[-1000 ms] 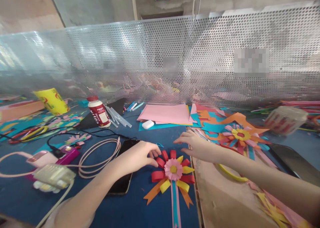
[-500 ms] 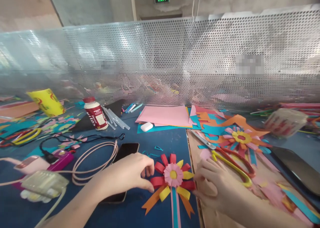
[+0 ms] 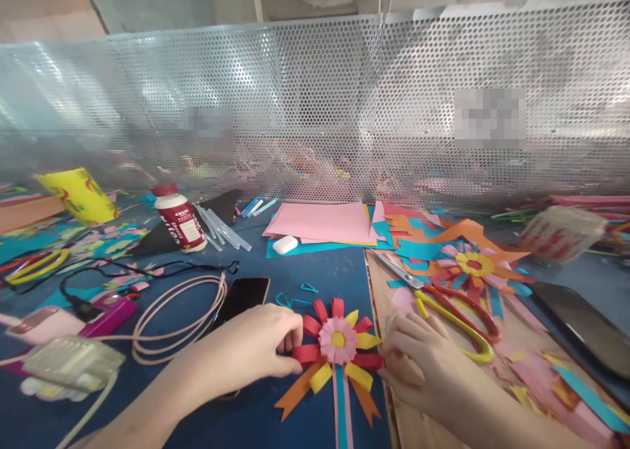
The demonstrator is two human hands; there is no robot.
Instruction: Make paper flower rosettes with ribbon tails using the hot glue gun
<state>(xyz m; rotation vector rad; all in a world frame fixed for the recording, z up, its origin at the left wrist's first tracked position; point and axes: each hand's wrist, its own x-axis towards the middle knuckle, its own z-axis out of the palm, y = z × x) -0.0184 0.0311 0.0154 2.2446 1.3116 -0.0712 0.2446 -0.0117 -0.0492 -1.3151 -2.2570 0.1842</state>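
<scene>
A paper flower rosette [image 3: 338, 339] lies on the blue tabletop in front of me. It has a pink pleated disc, a yellow centre, red loops, yellow petals, orange notched tails and a pink-and-blue strip hanging down. My left hand [image 3: 263, 341] is curled at its left side, thumb and finger closed on the end of a red loop. On the opposite side my right hand [image 3: 418, 350] has its fingertips closed at the end of the right red loop. Scissors [image 3: 457, 318] with red and yellow handles lie just beyond my right hand. Under my left forearm is a dark phone [image 3: 245, 298].
Pink paper sheets [image 3: 319, 221] and a white earbud case [image 3: 285, 244] lie farther back. A Costa bottle [image 3: 181, 222] and glue sticks [image 3: 224, 229] stand left. Another paper flower [image 3: 474, 263] and a phone [image 3: 585, 327] are at right. Cables [image 3: 142, 324] coil at left. A perforated metal screen [image 3: 315, 107] runs behind.
The view has tilted slightly down, so things sit a little higher in the picture. My left thumb and finger have closed in on the red loop; the flower stays in place.
</scene>
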